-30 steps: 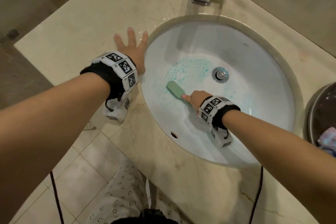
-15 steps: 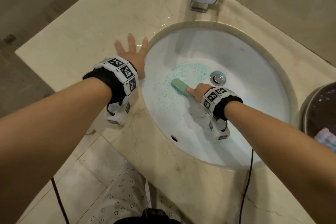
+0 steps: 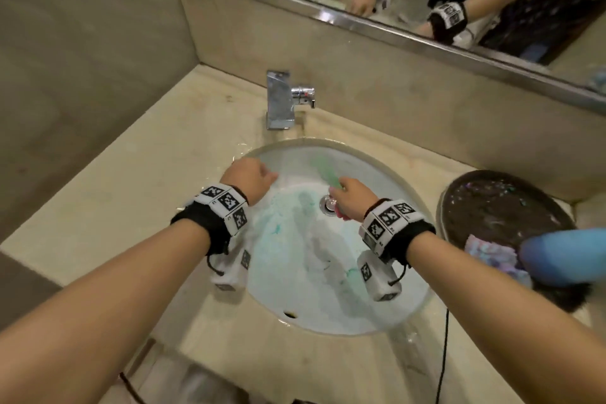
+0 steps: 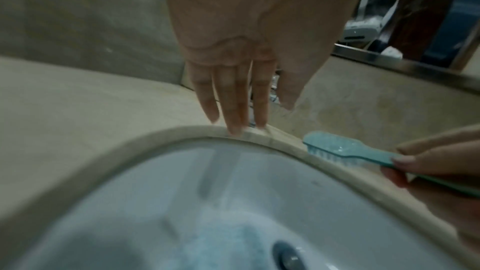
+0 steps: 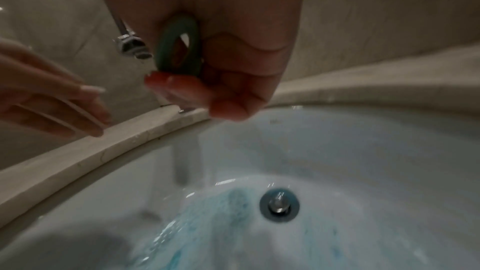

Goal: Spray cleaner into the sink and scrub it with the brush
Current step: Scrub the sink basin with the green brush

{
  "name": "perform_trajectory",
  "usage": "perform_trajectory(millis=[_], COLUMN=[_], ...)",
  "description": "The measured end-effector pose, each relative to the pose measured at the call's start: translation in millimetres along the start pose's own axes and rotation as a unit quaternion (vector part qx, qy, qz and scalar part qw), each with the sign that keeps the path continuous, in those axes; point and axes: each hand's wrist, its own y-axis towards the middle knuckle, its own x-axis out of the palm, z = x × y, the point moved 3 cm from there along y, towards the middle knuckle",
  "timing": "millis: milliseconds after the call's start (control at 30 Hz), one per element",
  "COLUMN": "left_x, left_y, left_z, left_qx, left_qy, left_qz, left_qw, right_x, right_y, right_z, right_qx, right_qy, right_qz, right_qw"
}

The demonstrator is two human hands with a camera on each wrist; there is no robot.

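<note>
Green brush (image 4: 348,152), blurred from the head, sits in right hand (image 3: 352,195)'s grip; left hand (image 4: 244,52) apparently slack.

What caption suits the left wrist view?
Left hand open over the sink rim; right hand holds the green brush.

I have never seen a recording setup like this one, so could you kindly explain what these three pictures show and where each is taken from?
There is no robot here: a person cleans a bathroom sink with bare hands, wearing a camera on the head and one on each wrist band.

The head view looks down at both arms. The right hand holds a green scrub brush by its handle, head up near the basin's far rim. The left hand holds nothing; the left wrist view shows its fingers straight, tips at the rim.

The right wrist view shows that grip from below: fingers curled round the handle's loop.

Blue cleaner foam lies round the drain. A chrome faucet stands behind, a dark round tray to the right.
</note>
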Motion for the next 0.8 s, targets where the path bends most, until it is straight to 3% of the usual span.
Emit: perform_trajectory(millis=[67, 167, 300, 433, 567, 633, 800], left_x=[6, 10, 6, 8, 16, 22, 52], left_y=[3, 9, 11, 17, 9, 5, 5], left_z=[18, 55, 90, 104, 116, 119, 111], left_qx=[0.017, 0.036, 0.073, 0.102, 0.101, 0.092, 0.105], left_qy=[-0.08, -0.238, -0.312, -0.375, -0.481, -0.506, -0.421], left_qz=[-0.043, -0.12, -0.191, -0.213, -0.257, -0.283, -0.327], left_qw=[0.996, 0.963, 0.928, 0.896, 0.832, 0.81, 0.84], right_x=[-11, -31, -46, -50, -34, -22, -3], right_y=[-10, -31, -53, -75, -86, -92, -124], right_z=[-7, -19, -34, -45, -43, -28, 40], right_qx=[-0.021, -0.024, -0.003, 0.017, 0.026, 0.075, 0.269], right_qy=[-0.028, -0.027, -0.043, -0.055, -0.008, 0.014, 0.002], right_qz=[0.028, 0.104, 0.181, 0.212, 0.219, 0.216, 0.227], right_qw=[0.999, 0.994, 0.983, 0.976, 0.975, 0.973, 0.936])
